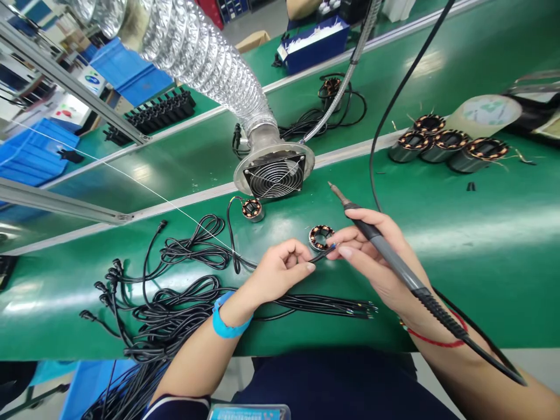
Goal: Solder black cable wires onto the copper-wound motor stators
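Pinched in my left hand is a black cable, close to its stripped end. My right hand carries a soldering iron, its tip pointing up and left, while the thumb and fingertips grip the cable's thin wires, one of them blue. Just behind the fingertips a motor stator with copper windings sits on the green bench. Another stator, with a cable attached, stands farther back beneath the fume fan. Below my left hand lie the stripped ends of several cables.
Coiled black cables with plugs cover the left of the bench. Several stators stand at back right beside a tape roll. A silver duct hangs overhead. The iron's cord loops down on the right.
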Demonstrator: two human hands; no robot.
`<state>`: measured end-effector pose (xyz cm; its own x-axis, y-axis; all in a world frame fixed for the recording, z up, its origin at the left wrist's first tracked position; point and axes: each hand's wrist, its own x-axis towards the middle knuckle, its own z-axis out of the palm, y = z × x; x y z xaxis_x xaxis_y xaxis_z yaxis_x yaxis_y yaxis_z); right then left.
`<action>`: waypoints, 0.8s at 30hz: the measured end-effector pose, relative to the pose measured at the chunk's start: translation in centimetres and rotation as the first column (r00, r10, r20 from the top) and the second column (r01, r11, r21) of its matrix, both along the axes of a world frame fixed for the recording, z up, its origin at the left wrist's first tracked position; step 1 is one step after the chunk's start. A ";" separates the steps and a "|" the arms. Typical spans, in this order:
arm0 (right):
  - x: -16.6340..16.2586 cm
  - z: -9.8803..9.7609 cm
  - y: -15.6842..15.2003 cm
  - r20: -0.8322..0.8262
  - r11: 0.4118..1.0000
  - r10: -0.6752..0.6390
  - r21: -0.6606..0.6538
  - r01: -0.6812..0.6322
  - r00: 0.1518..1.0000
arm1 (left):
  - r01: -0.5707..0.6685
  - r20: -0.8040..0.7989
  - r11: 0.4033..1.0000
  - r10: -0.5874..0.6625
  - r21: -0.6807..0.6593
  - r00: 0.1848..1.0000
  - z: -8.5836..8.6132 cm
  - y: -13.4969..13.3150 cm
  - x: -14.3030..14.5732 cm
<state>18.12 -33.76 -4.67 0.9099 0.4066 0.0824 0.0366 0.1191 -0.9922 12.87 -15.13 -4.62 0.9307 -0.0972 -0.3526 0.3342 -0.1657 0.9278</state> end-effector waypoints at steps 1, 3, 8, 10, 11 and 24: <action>0.0 -0.1 -0.1 0.013 1.000 -0.008 -0.021 0.009 1.000 | 0.002 0.002 1.000 -0.002 0.009 1.000 -0.1 -0.1 0.0; 0.0 -0.3 -0.2 0.061 0.996 -0.041 -0.073 0.045 0.997 | 0.001 0.010 1.000 -0.001 0.024 1.000 -0.1 -0.4 0.0; 0.0 -1.1 -0.4 0.003 0.996 -0.051 -0.075 0.051 0.999 | -0.096 0.019 0.990 0.098 -0.107 0.995 -0.2 -1.1 0.2; -0.3 -1.5 -0.2 -0.099 1.000 0.023 -0.001 -0.023 0.995 | -0.155 -0.006 0.958 0.158 -0.242 0.987 -0.3 -1.4 0.4; -0.6 -1.6 -0.1 -0.137 0.998 0.059 0.031 -0.056 0.989 | -0.169 -0.018 0.941 0.172 -0.293 0.985 -0.3 -1.5 0.5; -1.6 -1.2 0.6 -0.061 0.995 0.094 0.037 -0.091 0.994 | -0.043 -0.048 0.959 0.031 -0.279 0.998 0.8 -1.7 0.3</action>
<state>16.55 -33.18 -5.86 0.8723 0.4871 0.0417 -0.0383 0.1530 -0.9875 13.18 -16.86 -3.86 0.9201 -0.1633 -0.3560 0.3758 0.1119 0.9199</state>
